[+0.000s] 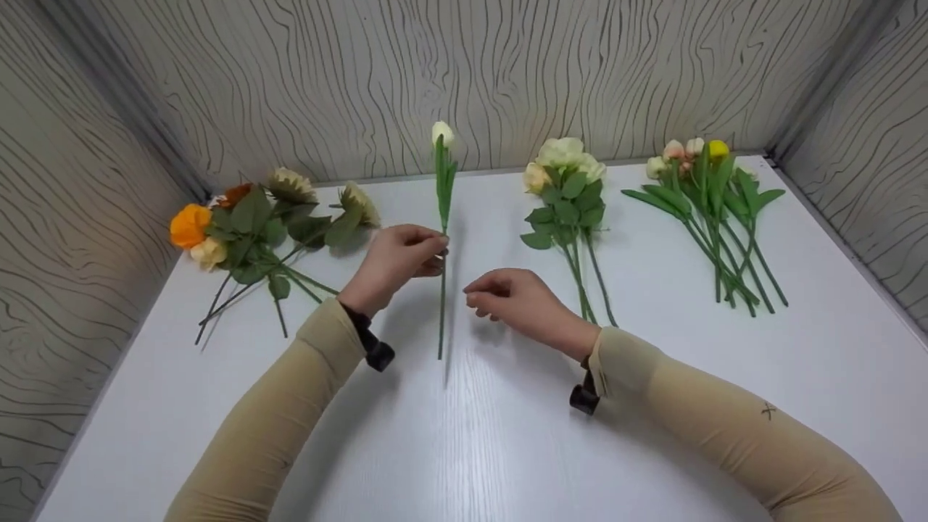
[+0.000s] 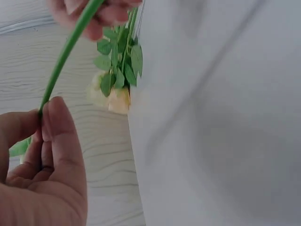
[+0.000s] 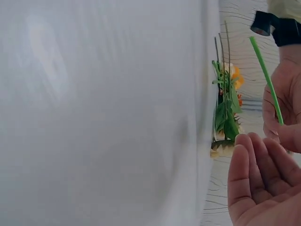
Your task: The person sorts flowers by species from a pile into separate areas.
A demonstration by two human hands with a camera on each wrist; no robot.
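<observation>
My left hand [image 1: 406, 254] pinches the green stem of a white tulip [image 1: 443, 133] and holds it upright above the white table [image 1: 464, 435]. The stem [image 1: 441, 304] hangs down below the fingers; the left wrist view shows the stem [image 2: 66, 56] pressed between thumb and fingers [image 2: 56, 136]. My right hand [image 1: 507, 297] hovers just right of the stem, fingers loosely curled, holding nothing. In the right wrist view the right hand's fingers [image 3: 256, 174] lie beside the stem [image 3: 265, 80] without touching it.
Three bunches of artificial flowers lie along the back of the table: orange and sunflower stems [image 1: 254, 225] at left, cream roses [image 1: 569, 196] in the middle, tulips [image 1: 714, 210] at right. Wood-grain walls enclose the table on three sides.
</observation>
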